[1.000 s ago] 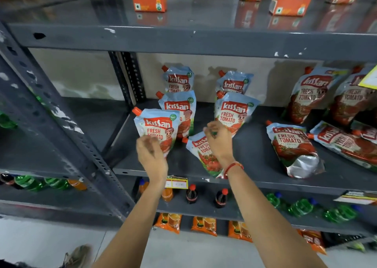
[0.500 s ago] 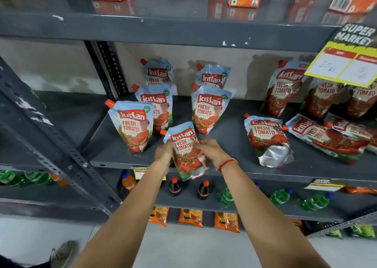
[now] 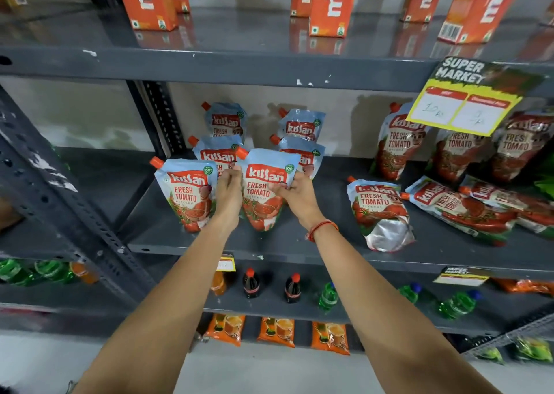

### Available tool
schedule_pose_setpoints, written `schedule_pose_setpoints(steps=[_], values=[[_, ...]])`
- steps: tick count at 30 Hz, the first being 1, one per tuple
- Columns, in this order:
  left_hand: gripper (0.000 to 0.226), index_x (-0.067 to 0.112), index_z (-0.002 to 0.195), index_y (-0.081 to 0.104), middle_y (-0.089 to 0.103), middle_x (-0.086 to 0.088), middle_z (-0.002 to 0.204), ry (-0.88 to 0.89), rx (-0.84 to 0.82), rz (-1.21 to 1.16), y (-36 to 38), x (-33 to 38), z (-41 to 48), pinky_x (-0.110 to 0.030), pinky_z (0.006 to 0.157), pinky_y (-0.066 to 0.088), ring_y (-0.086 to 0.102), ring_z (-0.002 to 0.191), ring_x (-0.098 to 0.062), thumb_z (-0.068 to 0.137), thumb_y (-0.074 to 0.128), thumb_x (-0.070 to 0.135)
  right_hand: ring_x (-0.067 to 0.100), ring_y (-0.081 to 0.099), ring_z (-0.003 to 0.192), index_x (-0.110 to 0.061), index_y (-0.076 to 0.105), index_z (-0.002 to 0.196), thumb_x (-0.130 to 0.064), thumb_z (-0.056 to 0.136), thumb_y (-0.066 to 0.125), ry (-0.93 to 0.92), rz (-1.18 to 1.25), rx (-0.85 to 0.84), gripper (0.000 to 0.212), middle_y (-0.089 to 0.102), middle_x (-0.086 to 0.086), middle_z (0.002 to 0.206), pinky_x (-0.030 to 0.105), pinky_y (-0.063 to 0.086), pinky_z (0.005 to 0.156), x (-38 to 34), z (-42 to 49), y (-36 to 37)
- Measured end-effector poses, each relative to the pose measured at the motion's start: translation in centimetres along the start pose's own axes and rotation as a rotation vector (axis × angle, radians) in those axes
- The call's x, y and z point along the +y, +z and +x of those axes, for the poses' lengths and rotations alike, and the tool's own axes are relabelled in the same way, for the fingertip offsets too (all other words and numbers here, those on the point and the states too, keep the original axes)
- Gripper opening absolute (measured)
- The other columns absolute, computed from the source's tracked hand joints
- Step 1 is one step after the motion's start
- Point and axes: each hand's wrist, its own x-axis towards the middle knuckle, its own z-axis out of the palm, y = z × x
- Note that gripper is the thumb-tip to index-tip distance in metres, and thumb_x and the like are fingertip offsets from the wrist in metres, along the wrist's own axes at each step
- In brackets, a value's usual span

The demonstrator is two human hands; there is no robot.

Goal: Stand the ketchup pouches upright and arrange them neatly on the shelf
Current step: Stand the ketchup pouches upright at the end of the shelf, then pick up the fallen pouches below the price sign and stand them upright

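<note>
Both hands up at the grey middle shelf [image 3: 299, 243], clamped on one ketchup pouch [image 3: 263, 196] from either side: left hand [image 3: 229, 190] pinching its left edge just under the orange spout, right hand [image 3: 295, 191] wrapped around the right edge, thumb across the printed front. Red thread bracelet [image 3: 322, 228] on the right wrist. Held pouch upright, base down near the shelf's front; contact with the shelf surface hard to confirm. Just to its left, a front-left pouch [image 3: 187, 193] standing upright at the same depth, touching or nearly touching the left hand. Behind, two more rows of standing pouches [image 3: 223, 121], two across, partly hidden by the front ones. Over to the right, well apart from the hands, a fallen pouch [image 3: 379, 210] lying on its back with its silver base toward the shelf's front edge, and beside it more toppled pouches [image 3: 458, 208] overlapping each other. Back right, leaning pouches [image 3: 398, 142] against the wall, partly covered by a yellow price tag [image 3: 463, 110] hanging from the shelf above. Orange juice cartons [image 3: 328, 7] up top, small drink bottles [image 3: 250, 282] on the shelf below.
</note>
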Motion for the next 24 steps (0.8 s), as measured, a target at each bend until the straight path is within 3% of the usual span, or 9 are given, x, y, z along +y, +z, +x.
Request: schedule_pose_setpoints(steps=[2, 4, 6, 9, 13, 16, 19, 21, 24], values=[[0.025, 0.015, 0.103, 0.051, 0.061, -0.001, 0.106, 0.028, -0.028, 0.031, 0.1, -0.5, -0.4, -0.02, 0.069, 0.046, 0.057, 0.092, -0.01, 0.098, 0.037, 0.034, 0.032, 0.065, 0.107, 0.004, 0.059, 0.112, 0.002, 0.08, 0.069, -0.012, -0.021, 0.032, 0.033, 0.066, 0.023, 0.116, 0.042, 0.056, 0.088, 0.0, -0.1, -0.3], [0.03, 0.017, 0.12, 0.048, 0.057, 0.003, 0.114, 0.011, -0.03, -0.023, -0.5, -1.4, -0.4, -0.021, 0.077, 0.045, 0.055, 0.097, -0.007, 0.098, 0.035, 0.033, 0.03, 0.065, 0.105, 0.004, 0.059, 0.11, 0.001, 0.081, 0.068, -0.019, -0.042, 0.039, 0.03, 0.067, 0.022, 0.114, 0.027, 0.059, 0.079, -0.1, 0.2, 0.3], [0.025, 0.025, 0.118, 0.046, 0.056, 0.012, 0.106, 0.022, -0.028, -0.064, -1.1, -1.7, -0.4, -0.017, 0.074, 0.044, 0.053, 0.093, 0.001, 0.098, 0.035, 0.034, 0.025, 0.066, 0.102, 0.005, 0.059, 0.108, 0.0, 0.082, 0.067, -0.038, -0.071, 0.046, 0.027, 0.067, 0.021, 0.112, 0.016, 0.057, 0.072, -0.3, 0.3, 0.9], [0.019, 0.022, 0.108, 0.048, 0.055, 0.01, 0.102, 0.028, 0.013, -0.019, -1.0, -1.3, -0.8, -0.015, 0.07, 0.042, 0.054, 0.092, -0.001, 0.098, 0.036, 0.033, 0.023, 0.066, 0.1, 0.006, 0.058, 0.106, -0.003, 0.082, 0.069, -0.047, -0.106, 0.06, 0.028, 0.068, 0.019, 0.112, 0.022, 0.058, 0.077, -0.4, 0.2, 0.8], [0.028, 0.005, 0.117, 0.049, 0.056, -0.011, 0.122, 0.068, 0.292, 0.026, 0.3, -2.2, -3.2, -0.021, 0.085, 0.038, 0.051, 0.105, -0.017, 0.095, 0.044, 0.022, 0.017, 0.065, 0.095, 0.0, 0.058, 0.113, -0.013, 0.08, 0.073, -0.067, -0.185, 0.17, 0.038, 0.069, 0.014, 0.107, 0.012, 0.051, 0.075, -0.5, -1.1, -0.7], [0.025, -0.002, 0.113, 0.051, 0.056, -0.019, 0.119, 0.224, 0.471, 0.045, 3.1, -3.1, -6.5, -0.017, 0.086, 0.039, 0.052, 0.103, -0.018, 0.093, 0.048, 0.012, 0.008, 0.064, 0.086, -0.006, 0.062, 0.105, -0.013, 0.08, 0.073, -0.134, -0.171, 0.221, 0.028, 0.069, 0.007, 0.1, 0.008, 0.051, 0.073, -1.5, -2.0, -3.1], [0.018, 0.0, 0.104, 0.056, 0.059, -0.011, 0.109, 0.353, 0.327, 0.094, 7.5, -3.3, -8.6, -0.029, 0.091, 0.042, 0.052, 0.101, -0.02, 0.091, 0.048, 0.009, 0.007, 0.063, 0.085, -0.005, 0.065, 0.099, -0.009, 0.082, 0.069, -0.239, -0.239, 0.268, 0.018, 0.068, 0.003, 0.095, 0.003, 0.047, 0.073, -3.2, -2.9, -6.1], [0.016, 0.001, 0.101, 0.058, 0.061, -0.013, 0.105, 0.383, 0.168, 0.162, 11.1, -2.9, -8.7, -0.026, 0.088, 0.04, 0.053, 0.097, -0.021, 0.091, 0.048, 0.008, 0.002, 0.061, 0.081, -0.006, 0.066, 0.094, -0.008, 0.083, 0.067, -0.3, -0.31, 0.341, 0.011, 0.068, 0.004, 0.091, 0.003, 0.045, 0.071, -4.1, -3.0, -9.1], [0.021, -0.001, 0.103, 0.06, 0.062, -0.02, 0.11, 0.228, 0.018, 0.242, 16.2, -2.6, -7.4, -0.027, 0.09, 0.038, 0.055, 0.102, -0.029, 0.089, 0.051, 0.011, 0.013, 0.062, 0.084, -0.005, 0.067, 0.093, -0.01, 0.084, 0.066, -0.239, -0.443, 0.444, 0.011, 0.069, 0.012, 0.096, 0.015, 0.048, 0.075, -4.9, -2.5, -14.8]])
